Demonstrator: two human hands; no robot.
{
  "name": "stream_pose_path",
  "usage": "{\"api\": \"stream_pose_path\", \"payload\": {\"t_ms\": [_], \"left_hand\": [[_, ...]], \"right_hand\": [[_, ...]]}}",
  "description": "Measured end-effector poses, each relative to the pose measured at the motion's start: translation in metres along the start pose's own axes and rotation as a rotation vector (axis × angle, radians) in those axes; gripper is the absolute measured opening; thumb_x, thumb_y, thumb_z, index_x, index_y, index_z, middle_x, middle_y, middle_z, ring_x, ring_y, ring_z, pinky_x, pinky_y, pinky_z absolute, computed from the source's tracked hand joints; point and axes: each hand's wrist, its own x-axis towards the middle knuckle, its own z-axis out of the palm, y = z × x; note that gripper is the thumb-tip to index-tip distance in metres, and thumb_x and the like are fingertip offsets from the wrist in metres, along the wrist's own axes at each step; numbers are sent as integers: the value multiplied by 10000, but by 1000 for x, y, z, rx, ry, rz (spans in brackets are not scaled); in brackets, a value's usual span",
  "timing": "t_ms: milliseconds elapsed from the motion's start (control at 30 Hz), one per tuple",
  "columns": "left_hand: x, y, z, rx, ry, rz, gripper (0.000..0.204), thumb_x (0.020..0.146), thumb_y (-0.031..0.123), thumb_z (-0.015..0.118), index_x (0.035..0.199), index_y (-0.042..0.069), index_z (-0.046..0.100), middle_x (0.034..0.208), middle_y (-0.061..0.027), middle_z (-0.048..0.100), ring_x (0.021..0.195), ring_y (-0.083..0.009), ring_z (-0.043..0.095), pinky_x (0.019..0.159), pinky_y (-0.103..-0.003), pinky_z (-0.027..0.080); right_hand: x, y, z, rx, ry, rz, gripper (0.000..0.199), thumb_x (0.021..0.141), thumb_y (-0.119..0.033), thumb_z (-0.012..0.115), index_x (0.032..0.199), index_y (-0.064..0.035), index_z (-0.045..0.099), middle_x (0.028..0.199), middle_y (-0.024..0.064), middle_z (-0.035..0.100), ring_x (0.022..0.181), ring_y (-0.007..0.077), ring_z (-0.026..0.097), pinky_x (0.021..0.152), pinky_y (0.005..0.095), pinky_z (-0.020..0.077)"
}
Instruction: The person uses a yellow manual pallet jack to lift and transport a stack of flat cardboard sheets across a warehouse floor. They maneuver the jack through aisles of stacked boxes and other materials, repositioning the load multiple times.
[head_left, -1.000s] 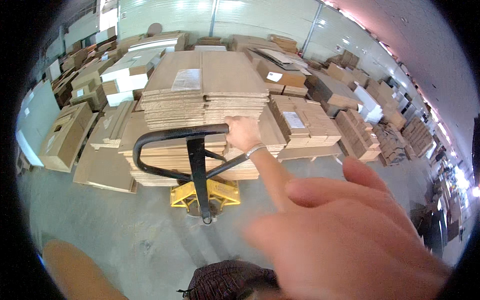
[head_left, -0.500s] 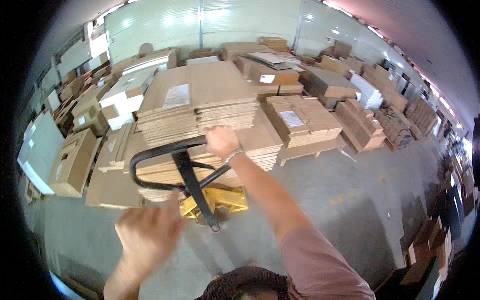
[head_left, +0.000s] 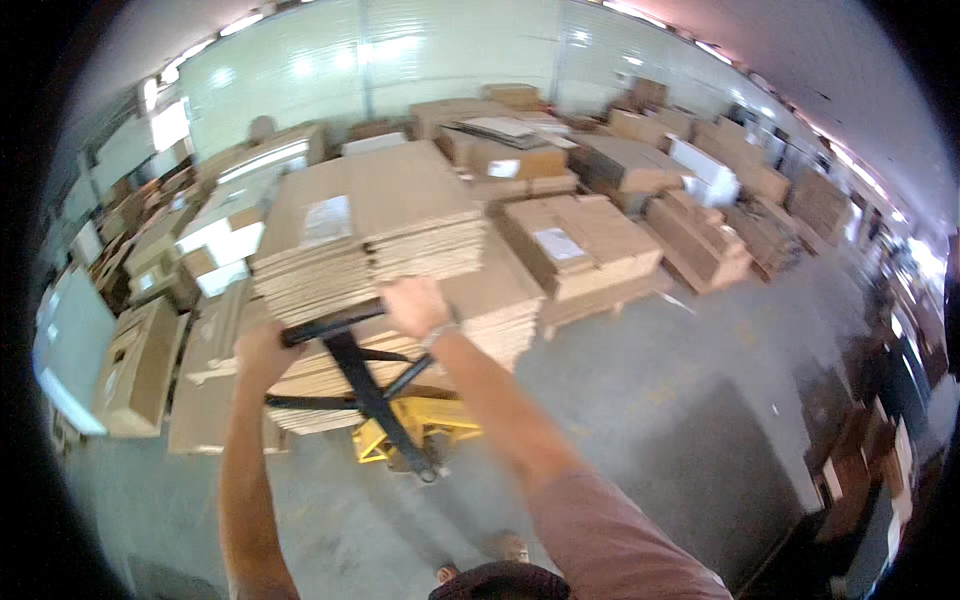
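Hands first, in the head view. Both grip the black loop handle [head_left: 335,322] of a yellow pallet truck [head_left: 412,432]. The left hand [head_left: 262,350] is wrapped round the left corner of the loop, and the right hand [head_left: 415,305] is closed on the top bar. The handle bar leans back toward the person. The truck sits under a tall stack of flat cardboard sheets [head_left: 375,235], right in front of the person on the grey floor [head_left: 640,400]. More cardboard piles [head_left: 585,245] stand close on the right. I think the step is moving the loaded truck. Next it needs a steady pull with both hands, steering wide of those piles.
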Motion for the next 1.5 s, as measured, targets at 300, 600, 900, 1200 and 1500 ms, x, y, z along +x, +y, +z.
{"api": "stream_pose_path", "payload": {"t_ms": [300,600,900,1200,1500], "left_hand": [[-113,34,-15,-12,36,35,267,698,225,776,829,68,604,824,-140,662,821,-354,649,706,-483,483],[-202,29,-53,-200,-612,476,461,746,467,750,748,30,604,587,-98,620,570,-245,642,545,-356,483],[-136,25,-53,-637,-902,42,249,695,181,828,731,-19,685,606,-71,650,512,-129,621,477,-266,483],[-329,18,1,22,-933,306,544,651,653,708,890,166,752,828,-83,723,786,-246,682,790,-424,508],[-341,52,-30,-188,-833,152,487,654,549,744,863,109,735,755,-122,693,722,-298,678,693,-418,523]], "right_hand": [[-116,-28,-31,14,224,0,152,656,-157,650,796,-98,641,710,112,622,677,301,650,599,439,519],[-254,-79,-82,127,18,106,208,604,-183,700,778,-90,632,772,100,614,725,311,639,608,427,500],[-166,-58,-91,149,-303,-31,224,625,-188,683,681,28,676,705,238,644,703,388,658,658,451,531],[-352,-98,-89,299,-445,-70,208,749,-200,648,861,-25,637,800,162,653,742,345,657,650,483,514],[-367,-96,-104,343,-352,-103,143,769,-137,590,819,-13,638,784,199,661,749,354,675,643,473,526]]}}
